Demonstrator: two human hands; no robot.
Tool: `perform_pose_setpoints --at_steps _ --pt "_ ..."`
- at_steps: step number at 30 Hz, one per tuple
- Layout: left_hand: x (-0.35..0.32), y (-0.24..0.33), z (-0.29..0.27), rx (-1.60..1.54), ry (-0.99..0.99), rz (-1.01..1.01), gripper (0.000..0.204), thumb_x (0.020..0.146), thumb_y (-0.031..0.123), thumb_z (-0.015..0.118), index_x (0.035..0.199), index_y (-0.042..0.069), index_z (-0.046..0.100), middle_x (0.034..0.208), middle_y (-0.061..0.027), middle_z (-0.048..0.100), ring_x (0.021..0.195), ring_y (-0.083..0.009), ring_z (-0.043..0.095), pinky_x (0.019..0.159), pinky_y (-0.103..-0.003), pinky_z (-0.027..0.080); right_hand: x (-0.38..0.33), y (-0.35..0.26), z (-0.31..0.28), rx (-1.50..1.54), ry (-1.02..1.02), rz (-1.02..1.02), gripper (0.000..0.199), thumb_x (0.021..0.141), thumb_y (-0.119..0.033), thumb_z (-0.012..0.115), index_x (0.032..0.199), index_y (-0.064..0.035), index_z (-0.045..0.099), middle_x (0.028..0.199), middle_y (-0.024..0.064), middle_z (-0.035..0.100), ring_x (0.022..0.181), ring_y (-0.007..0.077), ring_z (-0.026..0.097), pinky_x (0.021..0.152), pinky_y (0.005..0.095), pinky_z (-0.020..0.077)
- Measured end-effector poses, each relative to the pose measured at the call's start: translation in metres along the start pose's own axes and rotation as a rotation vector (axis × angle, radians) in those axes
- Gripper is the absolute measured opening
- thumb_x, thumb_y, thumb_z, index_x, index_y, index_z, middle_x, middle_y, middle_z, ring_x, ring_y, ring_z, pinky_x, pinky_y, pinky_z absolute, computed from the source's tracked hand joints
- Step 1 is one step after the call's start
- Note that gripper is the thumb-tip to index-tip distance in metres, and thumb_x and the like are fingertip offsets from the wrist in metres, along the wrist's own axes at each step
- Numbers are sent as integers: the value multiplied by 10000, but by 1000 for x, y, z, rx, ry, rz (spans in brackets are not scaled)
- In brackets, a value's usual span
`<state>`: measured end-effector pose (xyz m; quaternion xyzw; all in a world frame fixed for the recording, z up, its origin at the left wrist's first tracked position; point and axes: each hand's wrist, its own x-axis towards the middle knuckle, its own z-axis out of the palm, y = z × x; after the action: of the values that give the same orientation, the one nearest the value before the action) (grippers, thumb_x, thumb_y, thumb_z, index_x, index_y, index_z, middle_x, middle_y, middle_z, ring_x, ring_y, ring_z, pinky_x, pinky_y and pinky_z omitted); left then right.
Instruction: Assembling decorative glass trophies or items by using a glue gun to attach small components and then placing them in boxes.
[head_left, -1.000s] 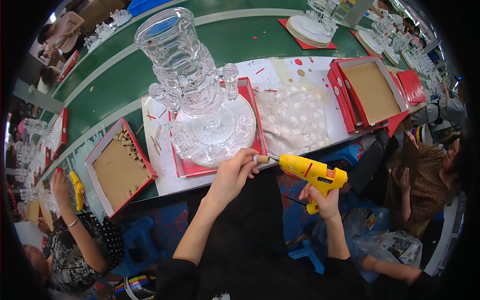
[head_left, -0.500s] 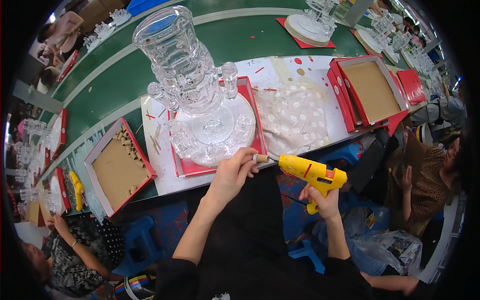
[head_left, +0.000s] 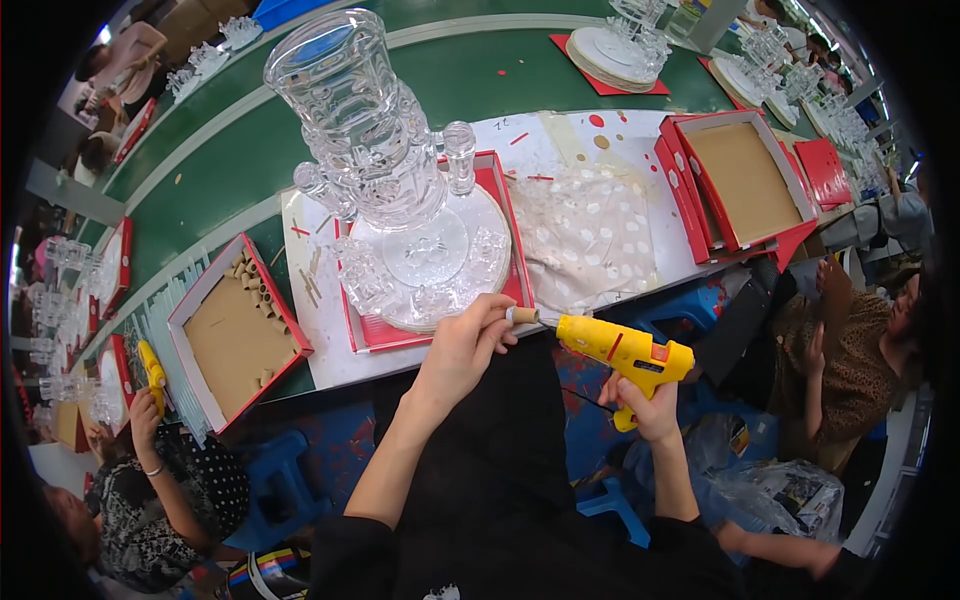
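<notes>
At lower centre your right hand (head_left: 648,405) grips the yellow glue gun (head_left: 620,350), its nozzle meeting the small cardboard tube (head_left: 521,315) pinched in your left hand (head_left: 462,350), just below the clear glass ornament (head_left: 390,170) on its red tray (head_left: 505,215).

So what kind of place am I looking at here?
Most likely a craft assembly workshop: a long green table with several people seated along it, clear plastic towers on red trays, and yellow glue guns in use.
</notes>
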<state>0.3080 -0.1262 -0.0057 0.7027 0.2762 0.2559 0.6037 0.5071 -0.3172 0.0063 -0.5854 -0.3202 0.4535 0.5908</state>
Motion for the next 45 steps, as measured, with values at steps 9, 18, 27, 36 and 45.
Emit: perform_pose_setpoints --at_steps 9,18,27,36,45 --pt "0 1 0 4 4 4 212 927 -40 504 1138 -31 527 930 -147 671 771 -191 689 651 -274 546 1 -6 3 11 -16 1 337 852 -97 599 1152 13 494 727 96 585 618 174 609 630 304 546" --pt "-1 3 -1 0 11 -4 216 924 -43 503 1138 -31 530 950 -152 676 774 -197 693 660 -277 554 3 -8 3 6 -20 -6 341 859 -90 595 1163 11 479 735 100 585 639 187 624 642 299 538" --pt "-1 2 1 -20 31 -4 210 919 -46 514 1128 -40 535 920 -140 682 765 -174 685 659 -265 551 4 -9 5 -28 -12 -7 333 854 -87 593 1149 15 479 725 98 578 630 180 614 617 289 527" --pt "0 -3 3 -35 33 -4 201 919 -36 528 1120 -32 519 935 -162 685 757 -185 691 654 -271 551 2 -5 3 6 -11 -7 361 842 -66 633 1175 -21 501 805 83 595 661 151 619 637 274 536" --pt "0 -4 7 -68 73 -18 176 917 -12 561 1087 -31 521 904 -162 690 733 -174 688 628 -264 545 1 -6 11 -65 41 -28 347 849 -64 604 1163 10 475 735 84 565 607 152 592 600 281 531"
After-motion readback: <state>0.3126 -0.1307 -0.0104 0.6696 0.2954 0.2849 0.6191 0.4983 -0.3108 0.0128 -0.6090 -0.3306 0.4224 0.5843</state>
